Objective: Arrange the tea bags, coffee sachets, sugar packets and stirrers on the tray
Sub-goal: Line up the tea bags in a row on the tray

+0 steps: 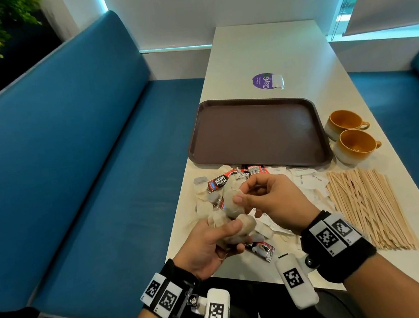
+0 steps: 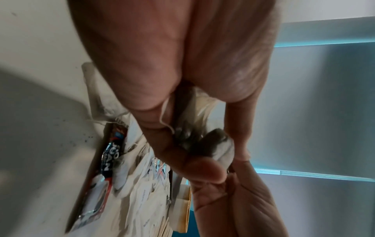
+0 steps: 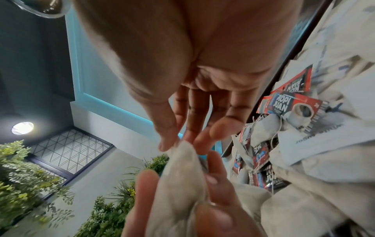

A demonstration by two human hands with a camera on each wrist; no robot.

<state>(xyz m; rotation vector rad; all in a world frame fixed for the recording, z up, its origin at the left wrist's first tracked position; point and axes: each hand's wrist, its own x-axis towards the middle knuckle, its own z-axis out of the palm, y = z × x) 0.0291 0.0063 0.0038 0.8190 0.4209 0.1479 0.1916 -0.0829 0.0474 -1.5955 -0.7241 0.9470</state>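
My left hand grips a bunch of pale tea bags just above the table's near edge. Thumb and forefinger of my right hand pinch the top corner of one tea bag in that bunch. The brown tray lies bare beyond the hands. Between tray and hands is a mixed heap: red-black coffee sachets, more tea bags and white sugar packets. Wooden stirrers lie in a loose pile to the right. The left wrist view shows strings and dark tea bags inside the curled fingers.
Two yellow-lined cups stand right of the tray. A purple sticker marks the white table beyond it. Blue bench seats run along both sides. One coffee sachet lies near the front edge.
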